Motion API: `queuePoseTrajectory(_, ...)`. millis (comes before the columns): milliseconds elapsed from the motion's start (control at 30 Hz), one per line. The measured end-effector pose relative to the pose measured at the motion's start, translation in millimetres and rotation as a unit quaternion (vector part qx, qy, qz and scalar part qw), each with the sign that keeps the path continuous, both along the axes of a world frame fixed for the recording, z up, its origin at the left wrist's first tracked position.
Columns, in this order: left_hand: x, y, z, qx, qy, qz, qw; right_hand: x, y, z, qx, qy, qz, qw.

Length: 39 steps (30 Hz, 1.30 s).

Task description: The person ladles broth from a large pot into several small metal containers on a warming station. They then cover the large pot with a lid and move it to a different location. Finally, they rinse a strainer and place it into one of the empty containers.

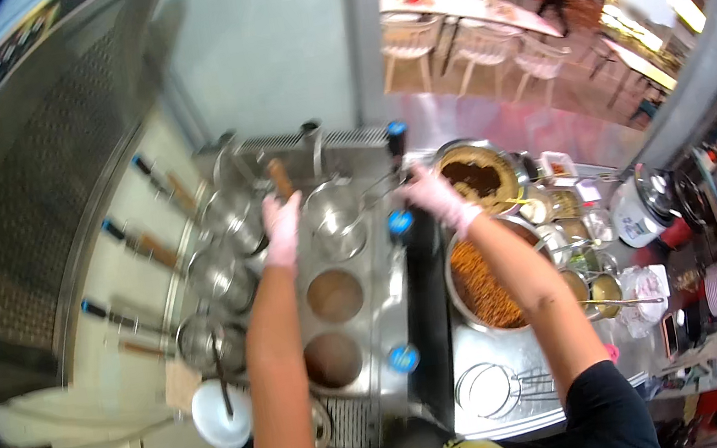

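Both my hands wear thin pale gloves. My left hand (pixel 283 228) is around the lower end of a wooden handle (pixel 280 178), over the back of a steel noodle cooker (pixel 377 277). To its right a wire-mesh strainer basket (pixel 335 217) sits at a cooker well. My right hand (pixel 431 196) is at the cooker's right edge, beside a black handle with a blue end (pixel 397 142). Blur hides whether its fingers close on that handle. Two uncovered wells (pixel 335 295) hold brownish liquid. More strainer baskets (pixel 236 218) stand left of my left forearm.
On the right counter are a pot of dark sauce (pixel 480 174), a large bowl of orange-brown crumbly food (pixel 483 289), and several small containers (pixel 564 203). Wire rings with handles (pixel 487 389) lie nearer me. Long-handled strainers (pixel 139 246) line the left wall, above a white bowl (pixel 222 418).
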State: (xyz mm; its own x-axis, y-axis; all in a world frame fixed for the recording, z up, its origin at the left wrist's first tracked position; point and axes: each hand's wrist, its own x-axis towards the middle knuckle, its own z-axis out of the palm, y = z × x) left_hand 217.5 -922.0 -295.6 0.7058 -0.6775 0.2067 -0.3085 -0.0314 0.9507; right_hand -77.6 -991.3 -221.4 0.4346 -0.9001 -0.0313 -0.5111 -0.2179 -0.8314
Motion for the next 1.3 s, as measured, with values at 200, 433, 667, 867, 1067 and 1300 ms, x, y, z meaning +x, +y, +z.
queuePoseTrajectory(200, 29.1, -23.6, -9.6, 0.033, -0.024, -0.049, 0.998, 21.2, -28.1, -12.2, -0.009, -0.002, 0.016, 1.0)
queuePoseTrajectory(433, 42.1, -32.6, -5.6, -0.004, -0.063, -0.06, 0.996, 16.6, -35.8, -6.3, -0.039, 0.004, 0.07, 0.997)
queuePoseTrajectory(667, -6.6, -16.1, 84.2, -0.013, -0.103, 0.007, 0.995, 9.4, -47.8, -32.1, -0.041, -0.015, 0.074, 0.996)
queuePoseTrajectory(867, -8.7, -15.6, 120.8, -0.073, -0.118, 0.035, 0.99, 21.9, -25.3, 4.8, 0.071, -0.038, 0.085, 0.993)
queuePoseTrajectory(1067, -6.1, -36.8, 119.3, -0.123, -0.135, 0.046, 0.982, 13.1, -34.2, -0.1, 0.07, -0.021, 0.078, 0.994)
queuePoseTrajectory(1300, 9.2, -49.7, 140.4, -0.048, -0.15, 0.027, 0.987, 14.9, -32.9, -5.2, 0.05, -0.052, 0.088, 0.994)
